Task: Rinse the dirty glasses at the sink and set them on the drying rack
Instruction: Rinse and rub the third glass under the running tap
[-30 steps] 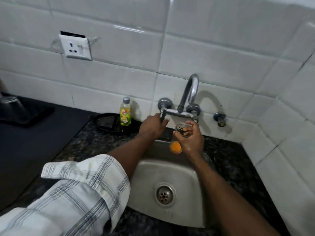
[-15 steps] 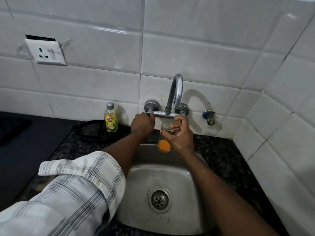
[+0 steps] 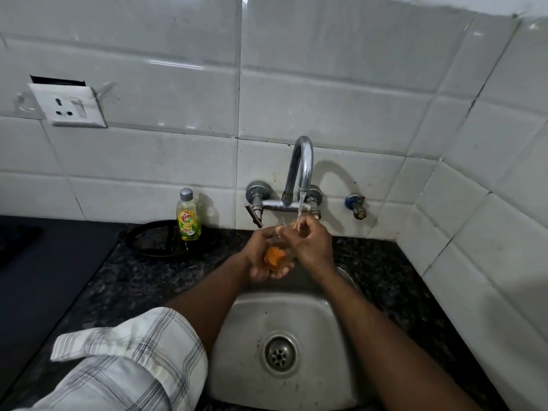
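A clear glass with an orange residue at its bottom is held over the back of the steel sink, tilted under the tap. Water runs from the spout onto the glass rim and my fingers. My left hand cups the glass from below and the left. My right hand grips it from the right, with fingers at its rim. No drying rack is in view.
A yellow dish-soap bottle stands left of the tap beside a black ring-shaped object on the dark granite counter. A dark cooktop lies at the left. A wall socket sits on the tiled wall.
My left hand left the tap handle and came onto the glass. Water now runs from the spout. The glass has tilted under the stream.
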